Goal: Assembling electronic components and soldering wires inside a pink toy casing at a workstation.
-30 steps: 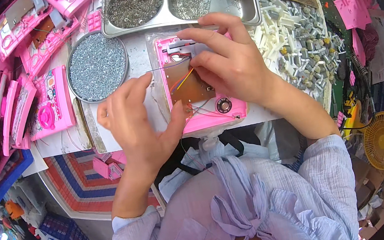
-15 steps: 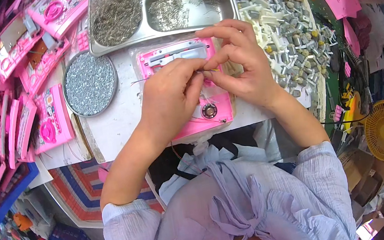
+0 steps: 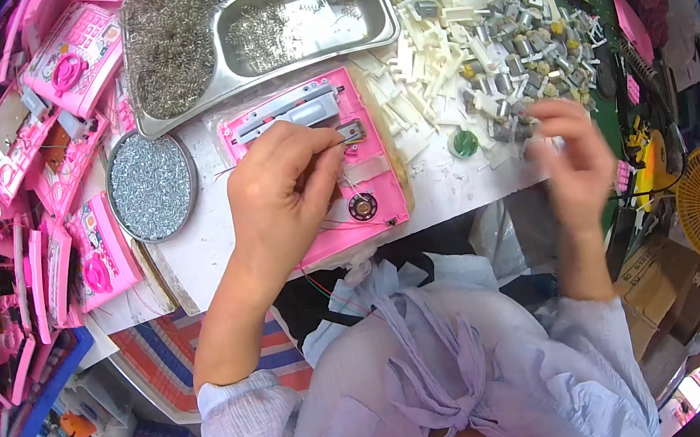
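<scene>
My left hand (image 3: 279,197) is closed, thumb and fingertips pinching thin wires (image 3: 222,173) above a pink plastic toy housing (image 3: 373,181). The wire ends stick out on both sides of the fingers. The housing lies open on the table, showing a grey bar-shaped part (image 3: 287,112) and a small round speaker (image 3: 362,207); my left hand covers part of it. Off to the right, my right hand (image 3: 574,153) is apart from the housing, close to a pile of small metal motors (image 3: 525,57). Motion smears its fingers, so whether anything is in them is unclear.
A round dish (image 3: 151,185) of small screws sits left of the housing. Behind it stands a metal tray (image 3: 256,74) with many small springs. White plastic parts (image 3: 425,53) lie beside the motors, near a green round piece (image 3: 464,144). Pink housings (image 3: 101,247) crowd the left.
My right hand has let go of the wires and moved right, away from the housing. My left hand keeps its pinch. The view has shifted, uncovering more of the housing.
</scene>
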Demonstrator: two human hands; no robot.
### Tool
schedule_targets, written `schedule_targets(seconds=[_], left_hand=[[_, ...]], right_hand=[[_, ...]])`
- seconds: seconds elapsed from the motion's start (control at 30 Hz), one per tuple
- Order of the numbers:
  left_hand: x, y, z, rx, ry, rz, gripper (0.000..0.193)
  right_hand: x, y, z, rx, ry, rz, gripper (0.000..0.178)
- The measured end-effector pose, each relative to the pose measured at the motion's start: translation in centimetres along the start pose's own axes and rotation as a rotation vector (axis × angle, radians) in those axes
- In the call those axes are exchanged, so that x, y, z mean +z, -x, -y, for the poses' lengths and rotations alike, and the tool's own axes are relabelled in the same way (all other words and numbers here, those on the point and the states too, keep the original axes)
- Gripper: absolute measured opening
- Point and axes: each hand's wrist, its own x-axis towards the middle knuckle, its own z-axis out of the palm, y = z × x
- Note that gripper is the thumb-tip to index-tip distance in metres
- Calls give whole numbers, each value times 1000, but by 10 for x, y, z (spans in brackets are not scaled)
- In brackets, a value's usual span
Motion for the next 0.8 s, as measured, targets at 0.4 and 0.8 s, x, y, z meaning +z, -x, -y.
schedule_targets(seconds=[0.4,0.8], left_hand=[[19,-13,9,245,-421,-146,15],[20,-8,11,178,-396,-107,10]], right_hand=[[-147,31,-109,471,-623,-727,39],[-109,47,-92,666,-905,-798,15]])
